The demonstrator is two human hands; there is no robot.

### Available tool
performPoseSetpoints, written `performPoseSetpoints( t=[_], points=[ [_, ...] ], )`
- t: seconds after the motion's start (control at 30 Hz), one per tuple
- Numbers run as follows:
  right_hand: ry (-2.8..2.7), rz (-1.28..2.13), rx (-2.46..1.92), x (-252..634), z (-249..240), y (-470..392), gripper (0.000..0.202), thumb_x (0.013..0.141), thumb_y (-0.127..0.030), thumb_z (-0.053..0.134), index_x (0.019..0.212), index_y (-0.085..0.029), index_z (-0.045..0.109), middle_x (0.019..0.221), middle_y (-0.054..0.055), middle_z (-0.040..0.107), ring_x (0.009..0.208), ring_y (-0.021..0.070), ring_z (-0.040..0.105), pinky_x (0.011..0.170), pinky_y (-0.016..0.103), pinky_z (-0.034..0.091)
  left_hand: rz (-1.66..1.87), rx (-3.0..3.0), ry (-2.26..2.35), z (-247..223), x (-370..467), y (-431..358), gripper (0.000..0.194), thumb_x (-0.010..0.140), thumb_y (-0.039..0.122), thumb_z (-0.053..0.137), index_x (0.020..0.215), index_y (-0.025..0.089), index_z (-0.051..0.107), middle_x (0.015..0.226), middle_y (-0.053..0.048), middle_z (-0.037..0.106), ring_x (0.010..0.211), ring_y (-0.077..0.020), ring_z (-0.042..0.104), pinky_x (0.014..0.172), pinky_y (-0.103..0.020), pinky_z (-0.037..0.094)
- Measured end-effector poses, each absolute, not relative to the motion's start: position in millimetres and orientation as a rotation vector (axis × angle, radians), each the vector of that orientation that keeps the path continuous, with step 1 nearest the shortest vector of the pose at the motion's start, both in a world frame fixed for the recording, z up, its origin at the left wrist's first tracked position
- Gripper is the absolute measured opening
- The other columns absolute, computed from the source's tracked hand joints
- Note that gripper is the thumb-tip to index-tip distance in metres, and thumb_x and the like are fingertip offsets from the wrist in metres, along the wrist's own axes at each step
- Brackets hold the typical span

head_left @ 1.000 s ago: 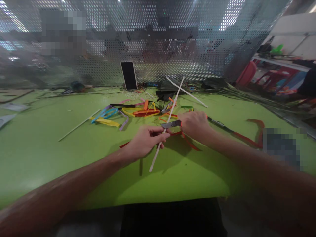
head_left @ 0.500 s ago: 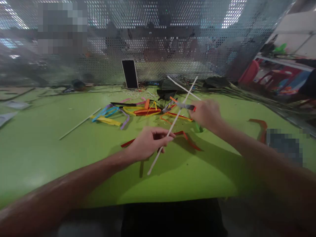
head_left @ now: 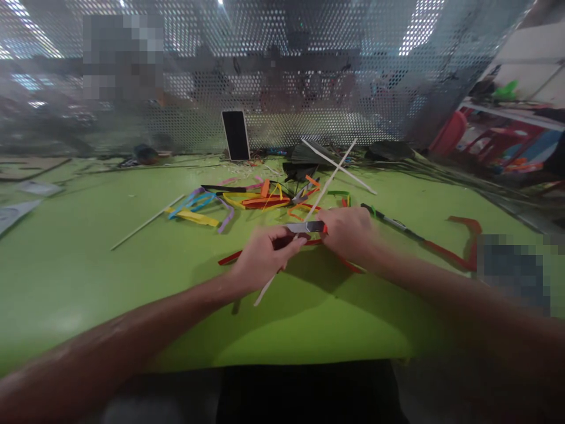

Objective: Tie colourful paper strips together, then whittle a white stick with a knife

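Observation:
My left hand (head_left: 260,256) pinches a thin pale stick (head_left: 324,191), which slants from near the table's front up to the back right. In my right hand (head_left: 353,232) is a knife (head_left: 315,227) with a grey blade and a dark and red handle. Its blade lies across the stick, right by my left fingertips; whether it cuts in is too small to tell. Farther back, a second pale stick (head_left: 359,181) crosses the held one. Beneath my hands a red strip (head_left: 230,258) rests on the table, partly covered.
Coloured strips (head_left: 194,217) lie heaped mid-table on the green table (head_left: 88,282). A loose stick (head_left: 148,222) is at the left. A phone (head_left: 236,135) leans upright against the perforated metal screen (head_left: 176,112). To the right are a dark pen-like tool (head_left: 395,222) and a red-orange strip (head_left: 472,238).
My right hand has brought the knife down the stick, toward me and leftward, to my left fingers. The stick's near end has shifted slightly left. My left hand still grips the stick.

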State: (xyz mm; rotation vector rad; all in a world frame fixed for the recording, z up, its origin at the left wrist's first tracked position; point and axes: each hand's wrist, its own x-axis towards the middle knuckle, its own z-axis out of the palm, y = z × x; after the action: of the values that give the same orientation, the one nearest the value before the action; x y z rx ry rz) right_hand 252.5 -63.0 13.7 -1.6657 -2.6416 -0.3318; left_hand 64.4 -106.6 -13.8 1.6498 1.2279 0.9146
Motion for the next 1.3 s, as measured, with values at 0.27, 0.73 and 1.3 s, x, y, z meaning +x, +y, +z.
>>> performPoseSetpoints(
  t=[0.27,0.73,1.3],
  points=[
    [-2.653,-0.291,-1.641,249,16,-69,0.027,0.092,-0.019,0.044,0.095,-0.017,0.071,0.085,0.01,0.075,0.073,0.0244,0.066,0.057,0.032,0.025,0.966,1.642,1.267,-15,66,-106,0.02,0.086,0.034,0.065,0.08,0.015,0.069,0.052,0.005,0.048,0.045,-0.0071,0.038,0.043,-0.021,0.029],
    [-2.597,-0.326,-1.674,254,9,-62,0.035,0.092,-0.015,0.038,0.102,-0.017,0.072,0.079,0.013,0.073,0.068,0.025,0.063,0.057,0.034,0.028,0.96,1.693,1.346,-14,64,-108,0.028,0.091,0.038,0.059,0.078,0.017,0.072,0.051,0.005,0.047,0.045,-0.0078,0.038,0.044,-0.021,0.028],
    [-2.632,-0.259,-1.67,243,7,-69,0.032,0.094,-0.018,0.041,0.102,-0.018,0.071,0.085,0.013,0.075,0.073,0.0258,0.066,0.058,0.033,0.032,0.92,1.472,1.411,-15,67,-110,0.024,0.085,0.035,0.064,0.085,0.013,0.073,0.049,0.005,0.047,0.041,-0.0068,0.036,0.038,-0.02,0.025]
  ],
)
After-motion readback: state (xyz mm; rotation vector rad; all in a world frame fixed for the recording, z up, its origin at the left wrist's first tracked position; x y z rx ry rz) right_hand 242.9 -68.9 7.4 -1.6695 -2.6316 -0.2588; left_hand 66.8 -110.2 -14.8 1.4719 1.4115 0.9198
